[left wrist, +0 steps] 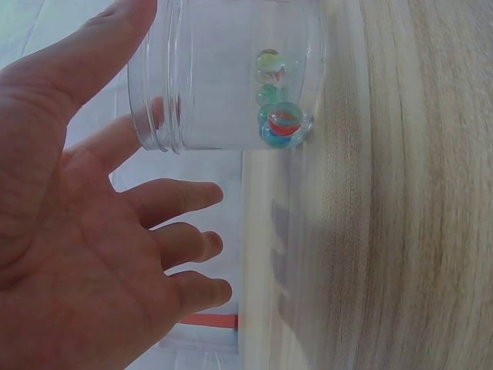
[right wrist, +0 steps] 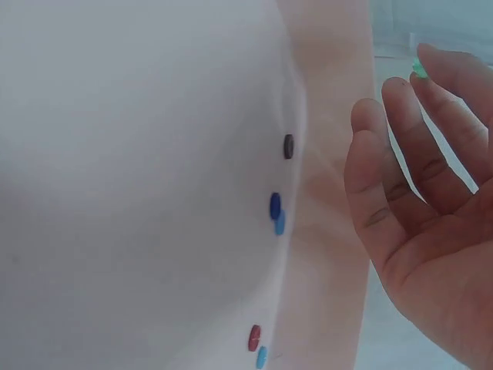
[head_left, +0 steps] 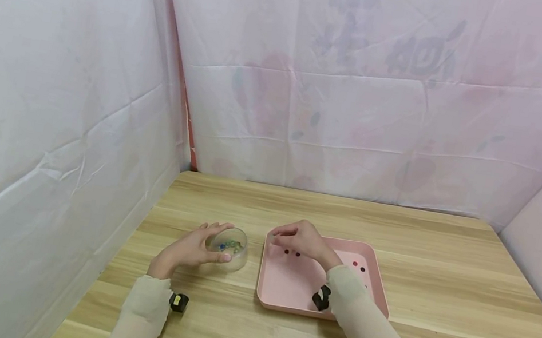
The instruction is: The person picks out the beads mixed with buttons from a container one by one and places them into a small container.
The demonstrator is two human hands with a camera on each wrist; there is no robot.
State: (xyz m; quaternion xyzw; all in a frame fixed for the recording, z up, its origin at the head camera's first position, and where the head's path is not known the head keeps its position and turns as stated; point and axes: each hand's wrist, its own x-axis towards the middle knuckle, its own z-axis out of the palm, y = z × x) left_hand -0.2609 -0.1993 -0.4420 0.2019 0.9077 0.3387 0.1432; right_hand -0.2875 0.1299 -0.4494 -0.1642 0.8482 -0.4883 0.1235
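A clear jar [left wrist: 219,85] stands upright on the wooden table with several glass marbles [left wrist: 283,119] on its bottom. My left hand [head_left: 192,249] holds it near the rim between thumb and index finger; the other fingers are spread beside it. Over the left edge of a pink tray [head_left: 285,292], my right hand [head_left: 304,239] pinches a small green piece [right wrist: 419,68] between thumb and index fingertip. Most of that piece is hidden, so its kind cannot be told. Several small flat discs, dark red [head_left: 355,263] and blue [right wrist: 275,206] among them, lie in the tray.
Jar and tray stand side by side on the wooden table [head_left: 248,333], with a narrow gap between them. White cloth hangs along the left side [head_left: 51,103] and behind the table [head_left: 351,117]. The tray has a low raised rim.
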